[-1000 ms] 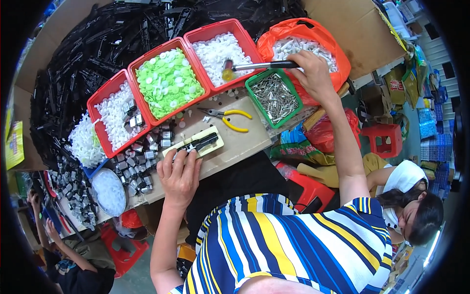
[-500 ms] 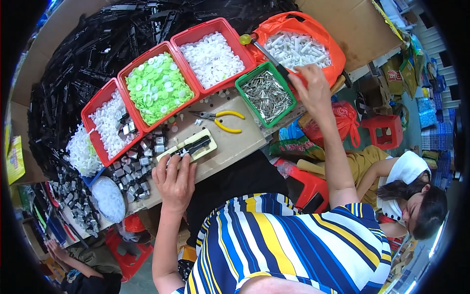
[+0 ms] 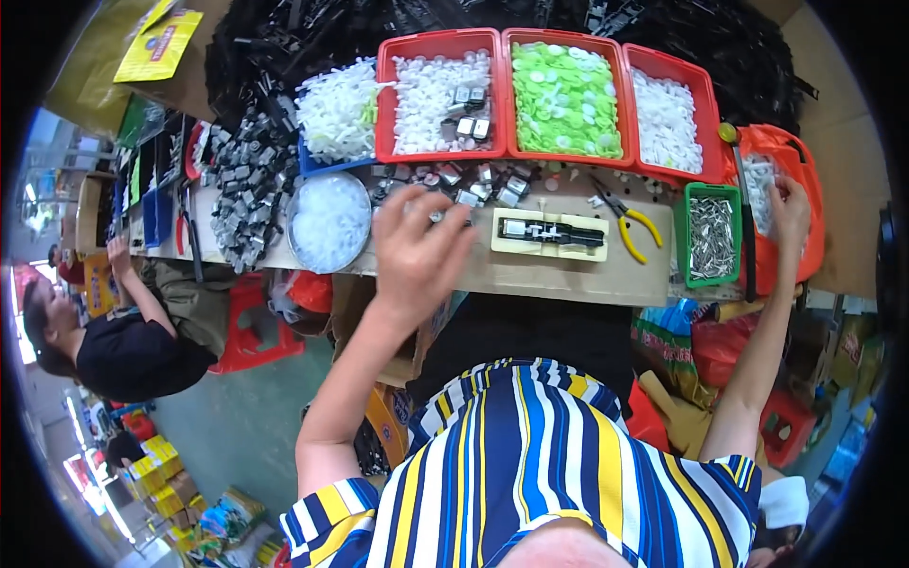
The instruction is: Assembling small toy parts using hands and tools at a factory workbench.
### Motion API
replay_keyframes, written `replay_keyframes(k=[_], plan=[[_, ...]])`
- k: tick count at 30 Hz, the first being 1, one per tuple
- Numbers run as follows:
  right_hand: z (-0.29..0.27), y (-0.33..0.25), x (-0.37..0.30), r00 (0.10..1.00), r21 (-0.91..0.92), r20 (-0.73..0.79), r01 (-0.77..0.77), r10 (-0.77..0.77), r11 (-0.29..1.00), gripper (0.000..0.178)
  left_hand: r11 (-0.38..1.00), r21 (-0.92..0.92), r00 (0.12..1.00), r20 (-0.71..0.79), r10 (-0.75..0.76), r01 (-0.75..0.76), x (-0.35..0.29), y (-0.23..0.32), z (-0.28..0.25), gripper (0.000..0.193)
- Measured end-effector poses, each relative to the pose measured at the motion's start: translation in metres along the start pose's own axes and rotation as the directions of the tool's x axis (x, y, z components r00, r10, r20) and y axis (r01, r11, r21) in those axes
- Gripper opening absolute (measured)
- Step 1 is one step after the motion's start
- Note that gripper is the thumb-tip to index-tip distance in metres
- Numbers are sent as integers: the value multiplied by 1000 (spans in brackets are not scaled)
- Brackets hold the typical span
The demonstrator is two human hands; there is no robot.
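Note:
My left hand hovers palm down at the table's front, fingers slightly apart, between a clear dish of translucent pieces and a cream holder. Small metal-and-black parts lie just beyond its fingers. In the holder sits a long black piece with a silver block at its left end. At far right, my right hand has its fingertips drawn together at white plastic pieces in an orange bag; anything between them is too small to make out.
Red bins hold white pieces and green discs. A green bin holds metal pins, near yellow-handled pliers and a hammer. A heap of metal parts lies left. Black pieces fill the back. Another person sits at left.
The view has swung leftward. My left hand has left the cream holder and moved left over the metal parts. My right hand has moved from beside the hammer to the white pieces in the bag.

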State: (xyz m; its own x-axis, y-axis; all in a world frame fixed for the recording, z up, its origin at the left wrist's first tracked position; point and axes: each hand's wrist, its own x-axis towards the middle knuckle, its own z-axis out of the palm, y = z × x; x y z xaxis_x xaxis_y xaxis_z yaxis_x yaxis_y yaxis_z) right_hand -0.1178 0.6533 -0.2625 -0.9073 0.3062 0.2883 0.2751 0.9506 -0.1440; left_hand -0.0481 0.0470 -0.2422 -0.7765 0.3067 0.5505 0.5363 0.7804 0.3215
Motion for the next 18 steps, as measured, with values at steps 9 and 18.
replay_keyframes(k=[9,18], plan=[[-15,-25,-8,996,342,-81,4,26,940,29,946,323,990,-141,5,41,61,-93,-26,21],[-31,-47,-25,997,389,-73,66,-41,919,26,927,375,997,-73,-6,33,108,-133,5,10]])
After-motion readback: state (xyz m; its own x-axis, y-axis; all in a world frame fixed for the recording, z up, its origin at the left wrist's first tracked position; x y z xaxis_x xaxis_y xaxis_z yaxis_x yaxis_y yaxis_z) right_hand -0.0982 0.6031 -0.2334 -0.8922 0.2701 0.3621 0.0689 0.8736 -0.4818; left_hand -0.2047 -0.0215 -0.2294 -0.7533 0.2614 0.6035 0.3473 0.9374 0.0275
